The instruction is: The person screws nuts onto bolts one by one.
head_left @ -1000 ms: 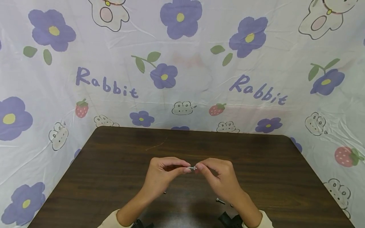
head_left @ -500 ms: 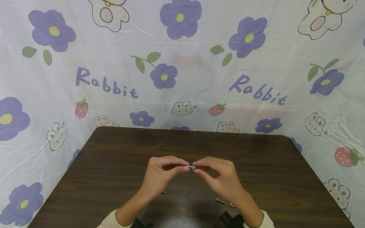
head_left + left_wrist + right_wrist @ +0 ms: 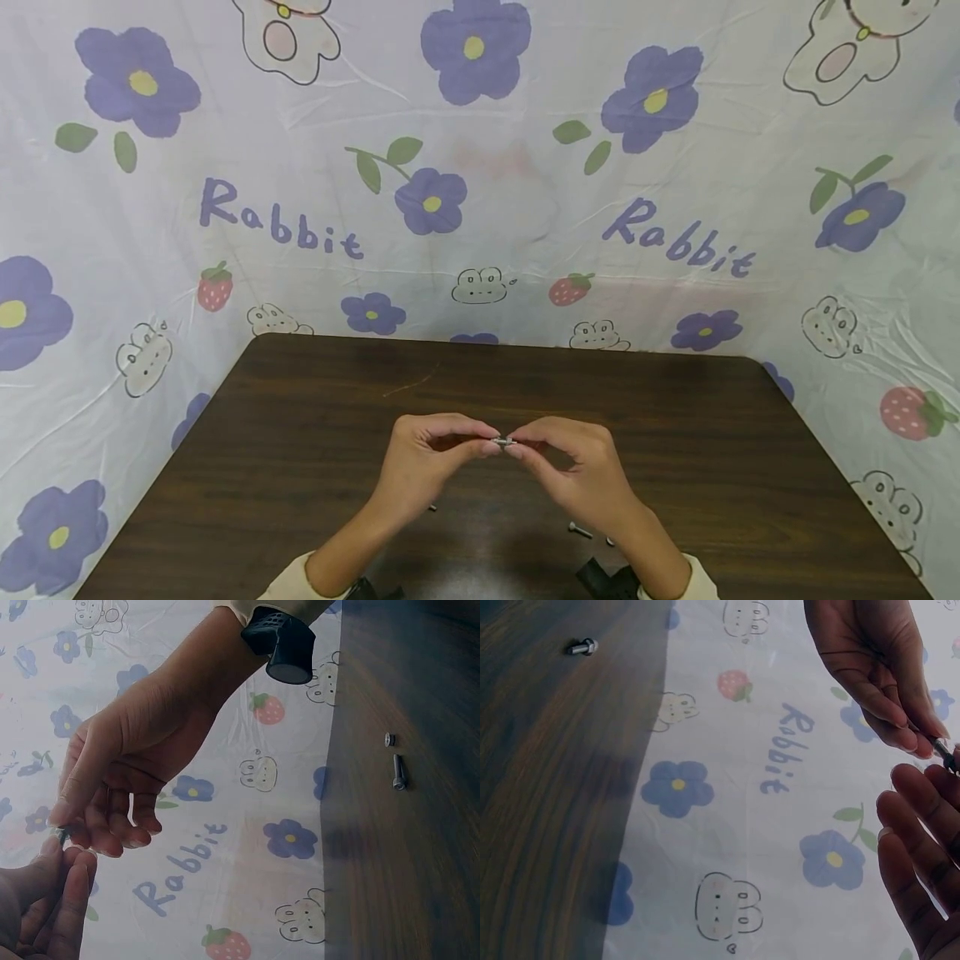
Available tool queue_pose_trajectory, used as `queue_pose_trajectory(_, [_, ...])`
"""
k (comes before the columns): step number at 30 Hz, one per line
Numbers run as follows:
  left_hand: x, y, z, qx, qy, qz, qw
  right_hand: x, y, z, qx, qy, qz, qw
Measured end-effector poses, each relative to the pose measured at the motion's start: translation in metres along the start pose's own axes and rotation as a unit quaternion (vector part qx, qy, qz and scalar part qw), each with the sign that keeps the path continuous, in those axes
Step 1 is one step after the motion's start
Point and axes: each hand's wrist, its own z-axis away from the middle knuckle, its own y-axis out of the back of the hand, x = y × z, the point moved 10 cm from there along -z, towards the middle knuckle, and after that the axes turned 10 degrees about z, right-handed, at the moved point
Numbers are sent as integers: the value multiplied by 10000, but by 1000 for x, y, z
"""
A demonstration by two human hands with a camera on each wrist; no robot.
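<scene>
Raised over the dark table, both hands meet at a small metal bolt (image 3: 500,441) lying roughly sideways in the head view. My left hand (image 3: 427,450) pinches one end of it between thumb and fingertips. At the other end, my right hand (image 3: 585,462) pinches with thumb and index finger, right at a nut-like wider part (image 3: 510,441). In the right wrist view the bolt's shank (image 3: 939,748) comes out from the left fingertips, while the right hand's other fingers (image 3: 911,859) are spread. Fingertips cover much of the bolt in every view.
On the table (image 3: 300,442) another bolt (image 3: 580,529) lies near the right forearm, with a nut (image 3: 610,542) partly behind that wrist. A small metal piece (image 3: 432,507) peeks out beside the left forearm; the right wrist view shows a bolt (image 3: 581,648). A patterned cloth (image 3: 480,233) surrounds the table.
The right thumb and index finger shifted left and parted slightly, then closed on the bolt's end again. The left hand stays almost still. The nut by the right wrist is more covered than half a second ago.
</scene>
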Motion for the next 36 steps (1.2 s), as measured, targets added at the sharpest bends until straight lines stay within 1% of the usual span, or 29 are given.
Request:
queue_pose_trajectory(3, [-1,-1,0,-9,23,-29,10000,2,-1,1,-56,-110,81,9999])
queue_pose_trajectory(8, [-2,-1,1,-9,38,-15,10000,3,-3,1,-160,-202,73,9996])
queue_pose_trajectory(11, [-2,-2,0,-24,20,22,10000,5,-4,1,-220,-367,93,9990])
queue_pose_trajectory(14, [-2,-1,0,4,15,15,10000,6,-2,1,-155,-521,123,9984])
queue_pose_trajectory(17, [-2,1,0,78,4,-57,10000,4,2,0,30,-441,146,9989])
queue_pose_trajectory(20, [-2,4,0,140,20,-118,9998,0,5,-1,190,-204,152,9995])
queue_pose_trajectory(23, [-3,5,0,175,83,-115,9997,-3,5,-1,240,13,96,9997])
queue_pose_trajectory(27, [-2,5,0,161,89,-74,9998,-5,4,-1,253,211,62,9994])
queue_pose_trajectory(31, [-2,4,0,126,85,-59,9999,-6,4,-2,254,287,52,9993])
queue_pose_trajectory(36, [-4,3,0,85,149,-2,9999,-5,3,-2,223,245,36,9994])
